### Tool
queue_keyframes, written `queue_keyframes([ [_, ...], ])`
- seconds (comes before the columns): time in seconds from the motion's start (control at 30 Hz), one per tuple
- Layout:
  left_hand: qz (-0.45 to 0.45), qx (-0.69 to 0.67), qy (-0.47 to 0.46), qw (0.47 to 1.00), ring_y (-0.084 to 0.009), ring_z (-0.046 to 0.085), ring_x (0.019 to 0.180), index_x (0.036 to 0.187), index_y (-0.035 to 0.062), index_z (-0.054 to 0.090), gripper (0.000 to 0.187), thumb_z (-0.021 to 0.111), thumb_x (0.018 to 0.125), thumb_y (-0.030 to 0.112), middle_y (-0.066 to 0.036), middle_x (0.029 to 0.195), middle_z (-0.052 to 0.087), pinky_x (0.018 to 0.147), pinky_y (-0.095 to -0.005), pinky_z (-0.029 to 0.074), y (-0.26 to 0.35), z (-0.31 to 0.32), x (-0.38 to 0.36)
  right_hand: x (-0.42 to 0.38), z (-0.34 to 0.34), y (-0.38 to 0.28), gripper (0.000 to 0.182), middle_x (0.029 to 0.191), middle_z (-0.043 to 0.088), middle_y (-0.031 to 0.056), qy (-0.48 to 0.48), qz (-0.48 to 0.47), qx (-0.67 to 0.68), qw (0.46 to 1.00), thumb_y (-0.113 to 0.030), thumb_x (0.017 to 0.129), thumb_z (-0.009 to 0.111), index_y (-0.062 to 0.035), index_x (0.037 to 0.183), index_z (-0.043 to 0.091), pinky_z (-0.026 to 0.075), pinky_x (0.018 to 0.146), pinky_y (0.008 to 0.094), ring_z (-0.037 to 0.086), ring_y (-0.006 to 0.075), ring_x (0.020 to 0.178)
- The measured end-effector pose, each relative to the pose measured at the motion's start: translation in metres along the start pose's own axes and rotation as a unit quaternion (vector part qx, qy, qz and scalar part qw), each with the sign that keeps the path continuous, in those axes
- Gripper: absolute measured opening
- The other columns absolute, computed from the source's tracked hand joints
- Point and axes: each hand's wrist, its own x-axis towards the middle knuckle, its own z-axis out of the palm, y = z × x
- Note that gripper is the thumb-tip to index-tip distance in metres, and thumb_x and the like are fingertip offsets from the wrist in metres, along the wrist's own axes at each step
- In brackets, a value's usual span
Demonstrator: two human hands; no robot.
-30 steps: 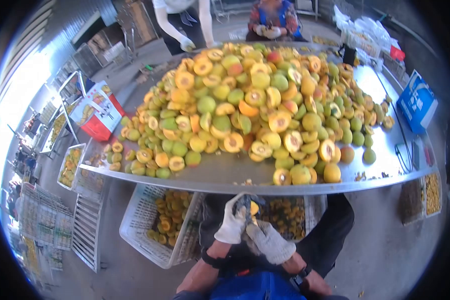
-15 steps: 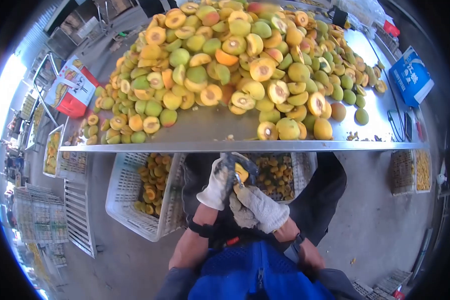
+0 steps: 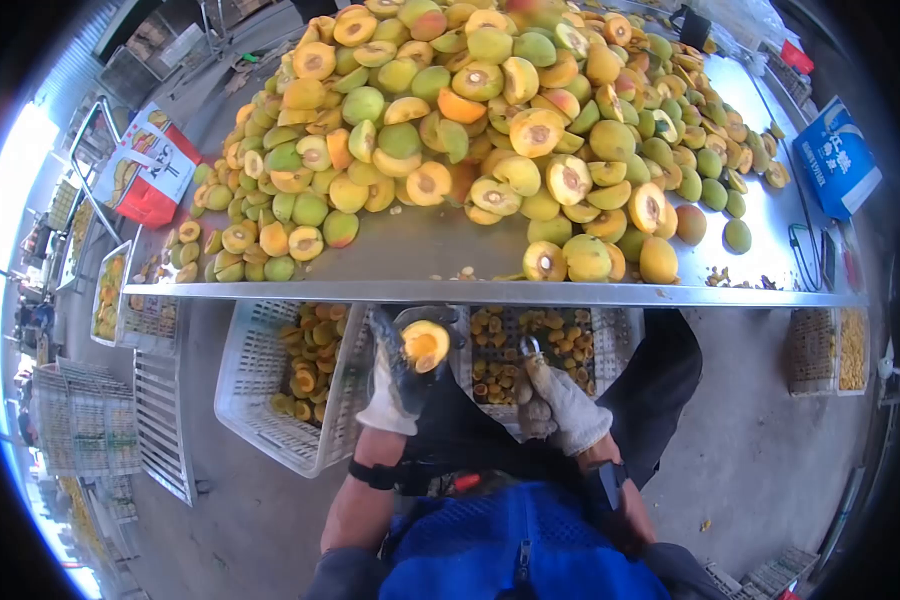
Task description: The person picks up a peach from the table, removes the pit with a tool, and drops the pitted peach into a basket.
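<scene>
My left hand (image 3: pixel 392 370), in a white glove with dark fingers, is closed around a peach half (image 3: pixel 426 343). The cut face is turned up and shows a hollow in its middle. Off to the right, my right hand (image 3: pixel 562 405), in a pale knitted glove, grips a small metal pitting spoon (image 3: pixel 531 346) whose curved tip points up, apart from the fruit. Its handle is hidden in the fingers. Both hands are below the table's front edge, over my lap. A large heap of peaches (image 3: pixel 490 125), many halved, some with stones showing, lies on the table.
The metal table edge (image 3: pixel 490 291) runs just beyond my hands. A white crate of peach halves (image 3: pixel 270 395) stands at left, another crate (image 3: pixel 610 345) under my right hand. A red-white bag (image 3: pixel 155 175) and a blue bag (image 3: pixel 836 160) flank the heap.
My hands were together at the fruit and have moved apart. The left went left with the peach half, now cut face up; the right went right with the pitting spoon.
</scene>
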Motion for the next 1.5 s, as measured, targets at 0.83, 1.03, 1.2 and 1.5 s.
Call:
queue_keyframes([
  [0.83, 0.396, 0.754, 0.116, 0.511, -0.0393, 0.058, 0.107, 0.131, 0.0108, 0.052, 0.059, 0.075, 0.076, 0.012, -0.020, 0.127, 0.053, 0.090, -0.0437, 0.049, 0.187, 0.049, 0.095, 0.032, -0.045, 0.032, 0.025, 0.066, 0.052, -0.0033, 0.216, -0.168, -0.281, 0.920, -0.032, 0.098, 0.054, -0.0081, 0.091, 0.056, 0.038, 0.049, 0.0222, 0.047, 0.0054, 0.055],
  [1.03, 0.300, 0.870, 0.056, 0.386, -0.0409, 0.058, 0.106, 0.129, 0.0121, 0.053, 0.064, 0.077, 0.070, 0.013, -0.024, 0.129, 0.048, 0.089, -0.0452, 0.050, 0.199, 0.039, 0.165, 0.027, -0.057, 0.032, 0.031, 0.070, 0.060, 0.0054, 0.315, -0.154, -0.368, 0.861, -0.032, 0.096, 0.057, -0.0018, 0.099, 0.061, 0.045, 0.057, 0.0318, 0.059, 0.0149, 0.063],
  [1.2, 0.328, 0.862, 0.060, 0.382, -0.0398, 0.059, 0.104, 0.126, 0.0078, 0.049, 0.063, 0.074, 0.068, 0.007, -0.025, 0.133, 0.045, 0.087, -0.0462, 0.050, 0.195, 0.034, 0.161, 0.041, -0.069, 0.044, 0.033, 0.075, 0.063, 0.0075, 0.253, -0.160, -0.309, 0.903, -0.033, 0.096, 0.057, -0.0001, 0.100, 0.061, 0.046, 0.062, 0.0331, 0.058, 0.0175, 0.066],
  [1.5, 0.415, 0.604, 0.031, 0.680, -0.0267, 0.063, 0.086, 0.132, 0.0051, 0.047, 0.060, 0.068, 0.076, 0.005, -0.017, 0.113, 0.057, 0.068, -0.0337, 0.053, 0.180, 0.029, 0.127, 0.033, -0.069, 0.046, 0.021, 0.072, 0.057, -0.0006, 0.216, -0.184, -0.257, 0.924, -0.026, 0.097, 0.055, -0.0046, 0.098, 0.060, 0.043, 0.056, 0.0263, 0.051, 0.0082, 0.062],
])
